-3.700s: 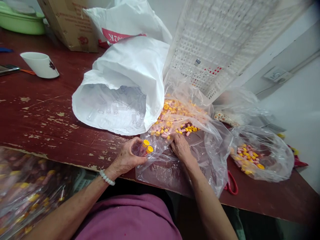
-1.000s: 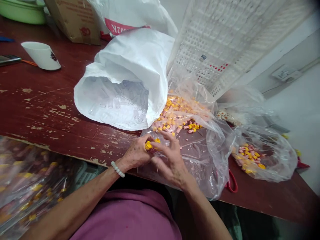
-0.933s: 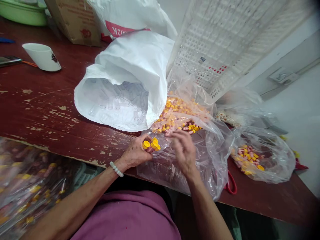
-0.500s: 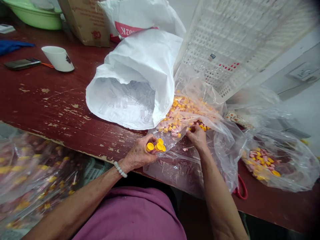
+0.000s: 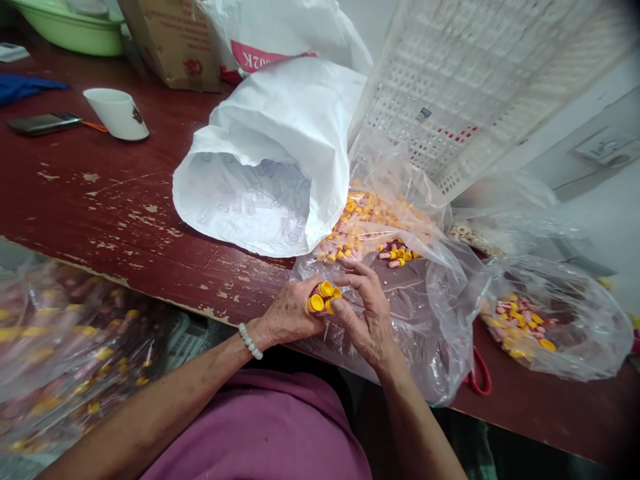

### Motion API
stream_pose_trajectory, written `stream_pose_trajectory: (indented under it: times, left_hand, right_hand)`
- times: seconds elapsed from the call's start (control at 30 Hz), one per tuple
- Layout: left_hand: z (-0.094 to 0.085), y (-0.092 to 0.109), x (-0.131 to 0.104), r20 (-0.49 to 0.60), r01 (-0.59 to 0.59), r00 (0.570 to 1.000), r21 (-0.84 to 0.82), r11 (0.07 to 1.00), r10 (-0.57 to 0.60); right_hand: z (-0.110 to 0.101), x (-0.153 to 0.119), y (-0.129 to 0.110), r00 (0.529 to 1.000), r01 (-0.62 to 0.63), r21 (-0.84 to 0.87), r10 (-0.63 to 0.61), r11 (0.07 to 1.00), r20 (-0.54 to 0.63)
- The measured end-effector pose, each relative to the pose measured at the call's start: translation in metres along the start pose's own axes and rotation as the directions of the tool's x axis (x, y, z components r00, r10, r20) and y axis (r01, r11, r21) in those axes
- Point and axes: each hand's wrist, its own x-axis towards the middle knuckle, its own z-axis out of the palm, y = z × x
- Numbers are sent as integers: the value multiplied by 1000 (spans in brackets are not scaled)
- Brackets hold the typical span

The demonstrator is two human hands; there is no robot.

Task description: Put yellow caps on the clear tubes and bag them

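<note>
At the near bench edge, a bundle of yellow-capped tubes [image 5: 323,300] sits in the left hand [image 5: 290,313], fingers clamped round it. Right hand [image 5: 367,313] meets it from the other side, fingers pinched on one cap. Both hands rest over a clear plastic bag [image 5: 420,300] overhanging the bench [image 5: 100,200] edge. Loose capped tubes [image 5: 360,227] heaped just beyond, inside that bag. White sack [image 5: 280,147] of empty tubes close left of the heap. Bare bench surface lies left of the sack; white cup [image 5: 117,113] well apart.
</note>
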Motion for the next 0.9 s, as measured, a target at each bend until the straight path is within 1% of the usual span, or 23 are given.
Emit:
stream_pose_trajectory:
  times: [0.1, 0.23, 0.3, 0.37, 0.4, 0.43, 0.5, 0.53, 0.57, 0.63, 0.67, 0.7, 0.83, 0.9]
  left_hand:
    - [-2, -1, -1, 1, 16, 1000, -36, 999, -16]
    - [-1, -4, -1, 33, 66, 997, -109, 992, -62]
    - [-1, -7, -2, 34, 89, 996, -140, 986, -85]
    - [-1, -9, -3, 32, 145, 989, -243, 959, -141]
    - [-2, -10, -3, 38, 189, 982, -332, 924, -187]
    - [-4, -10, -3, 47, 234, 970, -433, 870, -238]
    - [-8, -10, -5, 97, 305, 945, -613, 729, -314]
    - [-10, -9, -6, 135, 331, 934, -676, 658, -332]
    - [-12, -8, -8, 175, 356, 923, -722, 593, -341]
    - [-14, -7, -11, 246, 397, 906, -780, 484, -346]
    - [-15, -6, -13, 268, 410, 897, -800, 438, -352]
    - [-15, -6, -15, 276, 417, 890, -817, 398, -363]
    - [-15, -3, -18, 291, 421, 869, -860, 288, -399]
    - [-15, -3, -20, 305, 425, 855, -875, 231, -418]
  right_hand:
    - [0, -3, -1, 998, 45, -80, -43, 996, 36]
    - [9, -7, -1, 987, 117, -207, -92, 971, 130]
    - [14, -7, 0, 984, 113, -226, -77, 968, 160]
    - [15, -4, 2, 981, 100, -193, -63, 976, 186]
    - [15, -3, 3, 982, 91, -172, -60, 981, 179]
    - [14, -2, 3, 986, 84, -159, -59, 984, 156]
    - [15, -1, 1, 992, 90, -160, -75, 983, 101]
    - [16, -2, 0, 990, 109, -170, -92, 979, 103]
    - [19, -3, -1, 984, 139, -180, -116, 974, 131]
    - [26, -6, -2, 958, 216, -182, -172, 959, 227]
    - [31, -7, -3, 947, 239, -174, -190, 955, 260]
    - [36, -9, -3, 943, 245, -162, -196, 956, 269]
    - [52, -7, -6, 966, 212, -129, -188, 969, 180]
    - [55, -3, -9, 966, 229, -135, -207, 964, 156]
